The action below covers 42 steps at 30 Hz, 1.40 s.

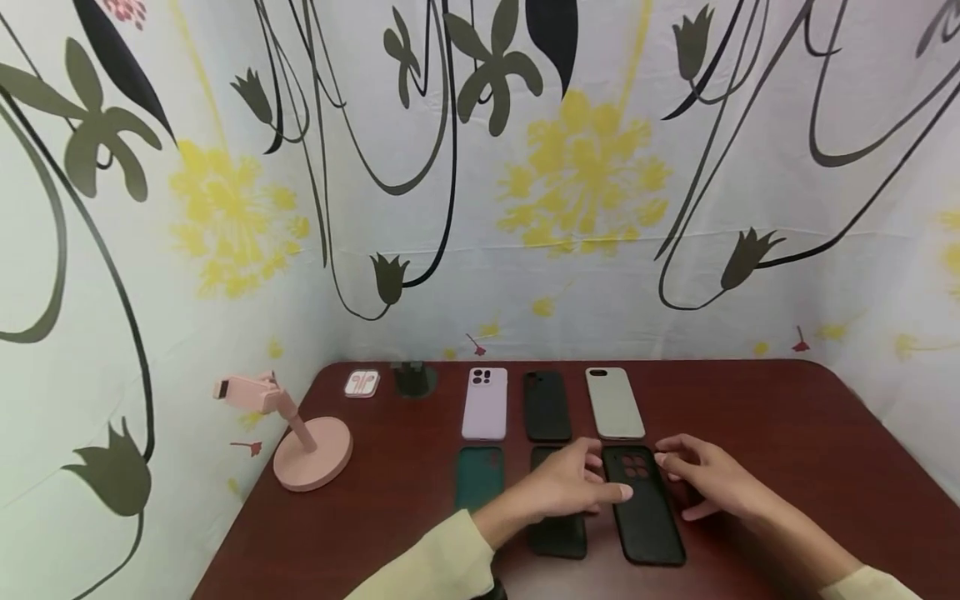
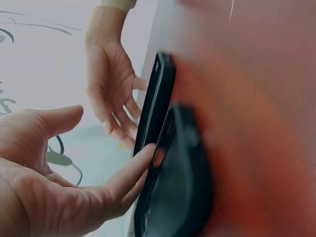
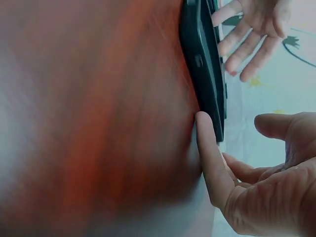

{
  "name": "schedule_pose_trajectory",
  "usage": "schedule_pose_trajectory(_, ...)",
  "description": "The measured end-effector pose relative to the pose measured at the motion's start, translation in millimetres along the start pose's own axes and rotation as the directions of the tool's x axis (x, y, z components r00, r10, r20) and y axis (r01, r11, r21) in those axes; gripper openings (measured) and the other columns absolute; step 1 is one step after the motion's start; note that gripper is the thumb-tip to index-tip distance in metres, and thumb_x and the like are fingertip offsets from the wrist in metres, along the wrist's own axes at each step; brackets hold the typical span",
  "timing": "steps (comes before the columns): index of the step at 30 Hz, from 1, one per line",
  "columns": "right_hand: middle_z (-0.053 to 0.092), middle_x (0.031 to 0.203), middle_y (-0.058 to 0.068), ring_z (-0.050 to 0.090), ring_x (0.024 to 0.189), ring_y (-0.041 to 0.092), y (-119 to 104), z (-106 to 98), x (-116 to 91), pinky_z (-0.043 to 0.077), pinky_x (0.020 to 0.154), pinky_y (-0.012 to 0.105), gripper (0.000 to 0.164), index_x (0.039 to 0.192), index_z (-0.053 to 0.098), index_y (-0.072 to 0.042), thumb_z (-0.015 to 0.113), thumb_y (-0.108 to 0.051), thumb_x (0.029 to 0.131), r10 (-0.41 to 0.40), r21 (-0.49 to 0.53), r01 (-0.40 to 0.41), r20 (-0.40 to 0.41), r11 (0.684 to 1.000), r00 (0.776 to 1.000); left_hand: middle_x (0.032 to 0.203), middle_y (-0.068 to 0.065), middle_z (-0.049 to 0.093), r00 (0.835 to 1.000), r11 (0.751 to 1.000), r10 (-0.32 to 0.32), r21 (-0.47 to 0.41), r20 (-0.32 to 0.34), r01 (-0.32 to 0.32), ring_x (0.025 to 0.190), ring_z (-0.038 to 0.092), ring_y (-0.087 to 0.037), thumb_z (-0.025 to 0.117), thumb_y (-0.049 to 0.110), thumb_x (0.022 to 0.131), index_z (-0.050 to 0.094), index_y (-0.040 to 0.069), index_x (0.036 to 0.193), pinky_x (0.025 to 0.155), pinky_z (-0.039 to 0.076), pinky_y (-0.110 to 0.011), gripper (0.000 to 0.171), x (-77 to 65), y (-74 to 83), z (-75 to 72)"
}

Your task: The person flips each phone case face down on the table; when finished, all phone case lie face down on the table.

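Observation:
A black phone case [image 1: 651, 521] with a square group of camera holes lies flat on the dark red table, between the two hands. My left hand [image 1: 564, 485] hovers at its left side, thumb reaching over the case and fingers loosely bent. Beneath this hand, partly covered, is a second black phone case [image 1: 558, 540]. My right hand [image 1: 716, 479] stands at the right edge of the first case, palm turned inward. In the right wrist view, one fingertip meets the lower edge of the black phone case [image 3: 202, 64]. Neither hand grips anything.
Behind lie a lilac phone case [image 1: 485, 408], a black one [image 1: 547, 407] and a whitish one [image 1: 615, 407]. A teal case [image 1: 478, 477] is left of the hands. Farther left are a pink stand [image 1: 313, 454], an earphone box [image 1: 362, 383] and a dark round object [image 1: 414, 380].

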State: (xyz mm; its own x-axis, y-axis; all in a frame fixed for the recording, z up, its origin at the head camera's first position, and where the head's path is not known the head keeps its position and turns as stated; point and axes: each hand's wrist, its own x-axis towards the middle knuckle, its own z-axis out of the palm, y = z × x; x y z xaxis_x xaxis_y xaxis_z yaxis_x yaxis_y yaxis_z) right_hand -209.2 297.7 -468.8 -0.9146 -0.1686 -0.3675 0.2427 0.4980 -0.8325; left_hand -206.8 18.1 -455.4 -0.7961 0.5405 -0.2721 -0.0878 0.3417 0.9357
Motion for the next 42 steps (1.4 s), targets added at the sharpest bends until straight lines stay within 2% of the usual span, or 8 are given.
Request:
schedule_pose_trajectory(5,0.050,0.148,0.034,0.062,0.129,0.041,3,6,-15,0.067,0.074,0.049,0.069,0.157,0.037,0.001,0.056,-0.045,0.109,0.020,0.029,-0.021,0.007,0.999,1.000,0.160,-0.012,0.048,0.999,0.995,-0.005,-0.098,0.034,0.009,0.143,0.056,-0.029,0.073,0.033,0.101,0.035,0.016,0.162,0.097,0.063,-0.044,0.074,-15.9,0.2,7.1)
schedule_pose_trajectory(10,0.045,0.152,0.037,0.061,0.129,0.042,1,12,-25,0.067,0.076,0.051,0.072,0.161,0.029,0.002,0.053,-0.046,0.111,0.043,0.037,-0.044,0.020,0.998,0.999,0.173,-0.016,0.028,0.998,0.972,-0.043,-0.230,0.048,0.053,0.157,0.037,-0.040,0.070,0.036,0.103,0.029,0.013,0.165,0.111,0.055,-0.054,0.078,-25.8,5.5,15.6)
schedule_pose_trajectory(17,0.042,0.156,0.038,0.066,0.126,0.041,-2,18,-37,0.067,0.077,0.053,0.074,0.163,0.024,0.001,0.052,-0.044,0.111,0.053,0.096,-0.055,0.029,0.994,0.998,0.174,-0.020,0.024,0.995,0.937,-0.088,-0.336,0.050,0.100,0.160,0.029,-0.043,0.069,0.036,0.104,0.027,0.009,0.165,0.119,0.045,-0.061,0.079,-26.2,8.7,27.4)
schedule_pose_trajectory(25,0.035,0.161,0.038,0.064,0.129,0.044,-3,19,-44,0.066,0.081,0.053,0.079,0.164,0.023,0.000,0.054,-0.049,0.110,0.073,0.129,-0.080,0.055,0.988,0.996,0.173,-0.027,0.019,0.993,0.893,-0.102,-0.434,0.066,0.121,0.158,0.032,-0.046,0.069,0.034,0.104,0.024,0.003,0.165,0.118,0.045,-0.062,0.083,-25.4,10.1,34.2)
schedule_pose_trajectory(30,0.031,0.163,0.037,0.061,0.130,0.046,-1,21,-45,0.066,0.083,0.053,0.079,0.164,0.024,0.001,0.054,-0.048,0.110,0.077,0.130,-0.084,0.062,0.988,0.995,0.171,-0.027,0.026,0.993,0.888,-0.098,-0.446,0.063,0.116,0.156,0.035,-0.046,0.069,0.034,0.103,0.030,-0.003,0.162,0.117,0.047,-0.060,0.080,-25.9,6.9,37.8)
schedule_pose_trajectory(35,0.027,0.164,0.038,0.060,0.132,0.048,0,21,-46,0.066,0.085,0.053,0.078,0.164,0.023,0.002,0.053,-0.047,0.110,0.070,0.141,-0.079,0.072,0.987,0.995,0.166,-0.026,0.036,0.995,0.853,-0.077,-0.512,0.061,0.097,0.158,0.031,-0.045,0.067,0.030,0.104,0.034,-0.011,0.157,0.118,0.046,-0.062,0.074,-23.7,6.4,36.8)
schedule_pose_trajectory(38,0.025,0.165,0.039,0.060,0.132,0.047,0,21,-46,0.065,0.088,0.053,0.077,0.164,0.022,0.003,0.051,-0.046,0.112,0.066,0.150,-0.077,0.079,0.986,0.995,0.165,-0.027,0.037,0.996,0.838,-0.063,-0.539,0.058,0.085,0.159,0.028,-0.045,0.066,0.028,0.105,0.033,-0.013,0.157,0.118,0.044,-0.065,0.073,-23.6,7.2,36.5)
schedule_pose_trajectory(42,0.024,0.164,0.041,0.059,0.133,0.049,-1,21,-46,0.064,0.092,0.053,0.076,0.163,0.020,0.005,0.049,-0.044,0.113,0.055,0.159,-0.069,0.094,0.985,0.994,0.167,-0.028,0.034,0.997,0.837,-0.058,-0.541,0.054,0.078,0.159,0.026,-0.046,0.065,0.028,0.105,0.031,-0.012,0.158,0.118,0.044,-0.066,0.075,-23.8,7.1,36.5)
